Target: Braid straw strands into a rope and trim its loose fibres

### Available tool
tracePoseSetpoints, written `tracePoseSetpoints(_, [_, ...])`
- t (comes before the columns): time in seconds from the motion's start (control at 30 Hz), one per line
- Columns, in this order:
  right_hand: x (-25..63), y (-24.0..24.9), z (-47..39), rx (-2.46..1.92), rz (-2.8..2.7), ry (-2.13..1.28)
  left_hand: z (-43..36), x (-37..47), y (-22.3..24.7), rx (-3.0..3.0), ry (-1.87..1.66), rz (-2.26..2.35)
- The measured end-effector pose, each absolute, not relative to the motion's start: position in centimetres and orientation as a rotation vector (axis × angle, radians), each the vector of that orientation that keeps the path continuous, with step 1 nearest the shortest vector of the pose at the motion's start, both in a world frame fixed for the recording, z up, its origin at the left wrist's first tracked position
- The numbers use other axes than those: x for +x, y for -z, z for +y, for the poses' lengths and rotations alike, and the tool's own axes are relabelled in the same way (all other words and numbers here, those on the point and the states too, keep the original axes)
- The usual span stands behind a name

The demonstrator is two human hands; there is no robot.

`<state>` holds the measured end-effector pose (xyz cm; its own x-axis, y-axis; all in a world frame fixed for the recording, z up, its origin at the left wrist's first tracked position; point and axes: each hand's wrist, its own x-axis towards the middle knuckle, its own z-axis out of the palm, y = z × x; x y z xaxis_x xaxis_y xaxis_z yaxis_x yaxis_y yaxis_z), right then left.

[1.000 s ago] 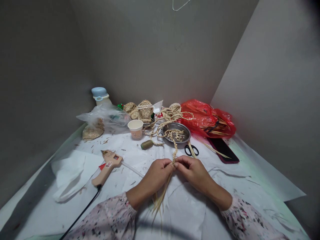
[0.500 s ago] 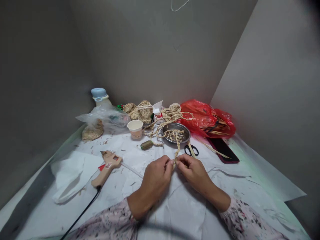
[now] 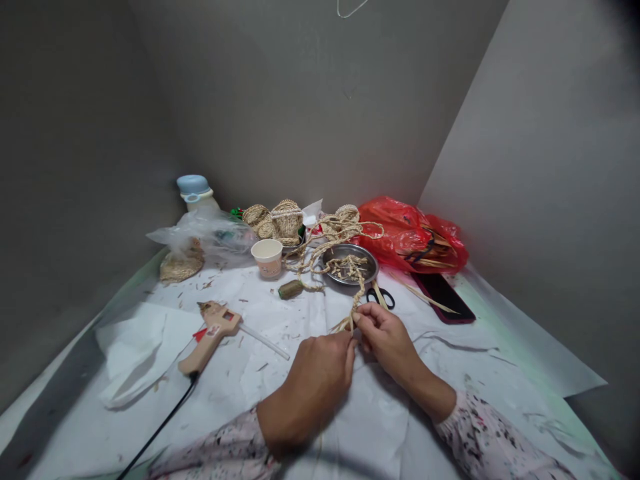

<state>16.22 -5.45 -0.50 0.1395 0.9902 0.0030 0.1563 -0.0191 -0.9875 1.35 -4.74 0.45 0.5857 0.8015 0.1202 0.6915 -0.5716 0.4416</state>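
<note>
A pale straw braid (image 3: 359, 291) runs from the metal dish (image 3: 371, 272) down to my hands at the front middle. My right hand (image 3: 389, 340) pinches the braid near its lower end. Loose strands (image 3: 342, 325) fan out to the left just below that pinch. My left hand (image 3: 320, 373) is closed on one of the strands a little lower, with its fingertips mostly hidden behind the back of the hand. Just beyond my right hand lie black-handled scissors (image 3: 382, 297), with a flat straw strip across them.
A glue gun (image 3: 213, 337) with a cord lies at left. Farther back are a paper cup (image 3: 268, 259), a thread spool (image 3: 291, 289), coiled braids (image 3: 287, 223), a clear plastic bag (image 3: 210, 230) and a bottle (image 3: 196, 192). At right are a red bag (image 3: 395, 227) and a phone (image 3: 445, 300).
My left hand has moved down and turned, drawing a strand away from the braid. My right hand keeps its pinch, and the loose strand ends now show. The view has shifted slightly.
</note>
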Motion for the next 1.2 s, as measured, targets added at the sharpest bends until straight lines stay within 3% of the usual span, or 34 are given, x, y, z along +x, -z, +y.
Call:
tracePoseSetpoints(0.6, [16.1,1.1,-5.4,-1.131,-1.028,-1.378,-5.2,1.5,-0.3,2.501,-0.402,1.114])
tracePoseSetpoints(0.77, [16.6,0.9,-5.1,-1.143,-0.968,-1.335,-4.7,1.0,-1.0,2.251,-0.609,1.047])
tracePoseSetpoints(0.93, [16.6,0.4,-5.0,-1.153,-0.974,-1.36,-3.2,0.3,-2.0,1.884,-1.033,1.242])
tracePoseSetpoints(1.2, [16.2,0.5,-5.3,-1.175,-1.108,-1.38,-2.9,0.8,-0.6,1.696,-0.627,0.833])
